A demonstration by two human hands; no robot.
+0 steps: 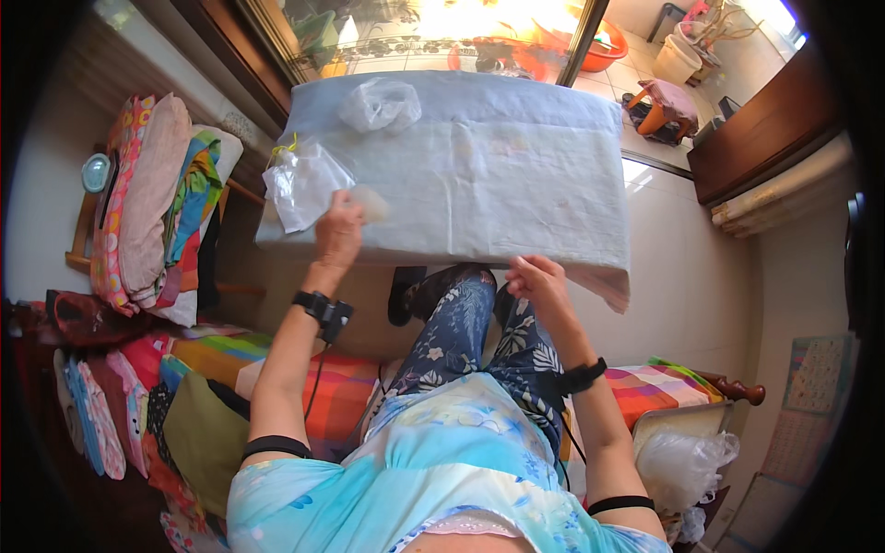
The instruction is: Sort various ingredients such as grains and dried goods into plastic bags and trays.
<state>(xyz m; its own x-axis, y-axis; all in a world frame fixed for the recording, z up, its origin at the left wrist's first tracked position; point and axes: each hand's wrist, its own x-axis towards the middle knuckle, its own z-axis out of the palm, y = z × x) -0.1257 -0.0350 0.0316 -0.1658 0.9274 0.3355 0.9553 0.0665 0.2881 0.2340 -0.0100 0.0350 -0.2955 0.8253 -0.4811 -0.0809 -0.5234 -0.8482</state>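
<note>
My left hand (pixel 339 231) is over the left part of a table covered with a pale blue-grey cloth (pixel 539 186). Its fingers pinch a small, pale, rounded object (pixel 371 204), too blurred to name. Just left of that hand lies a clear plastic bag (pixel 304 183) with a yellow tie at its top and something white and flat inside. A crumpled clear plastic bag (pixel 382 105) rests farther back on the cloth. At the table's front edge, my right hand (pixel 538 280) hovers with bent fingers; whether anything thin is between them cannot be made out.
Folded bedding and clothes (pixel 155 207) are piled on a wooden chair at the left. Behind me is a bed with a checked cover (pixel 339 387). Past the sliding glass door stand an orange stool (pixel 660 110) and buckets (pixel 676 59). A plastic bag (pixel 681 460) sits at the lower right.
</note>
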